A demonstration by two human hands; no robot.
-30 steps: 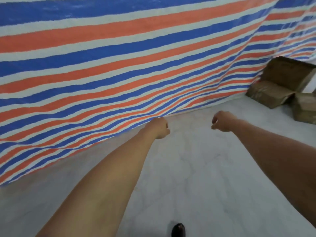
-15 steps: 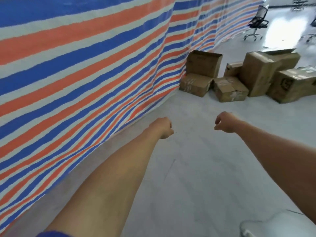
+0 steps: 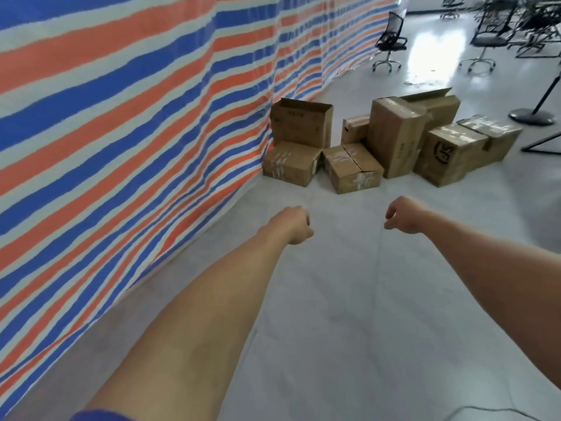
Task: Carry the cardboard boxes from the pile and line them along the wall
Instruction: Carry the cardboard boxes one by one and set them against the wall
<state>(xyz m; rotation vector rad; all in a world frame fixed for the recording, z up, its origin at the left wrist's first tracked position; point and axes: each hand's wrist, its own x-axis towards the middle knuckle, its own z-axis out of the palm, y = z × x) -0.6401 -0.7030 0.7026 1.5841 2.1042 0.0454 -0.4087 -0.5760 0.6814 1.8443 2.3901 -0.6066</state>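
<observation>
- Cardboard boxes: pile sits on the floor at the far end, left edge touching the striped tarp wall. Several are taped shut; the open box stands against the wall.
- Change: a second ago the view faced the wall, with only a corner of the pile at far right. Now the pile is dead ahead, fully in frame.
- Left hand and right hand: both stretched forward, fingers curled in, holding nothing, same as before.
- Read: turned toward the pile, likely heading for a pickup.
- Near wall stretch shows no boxes lined up in this view.
- Office chair is far behind the pile.
</observation>
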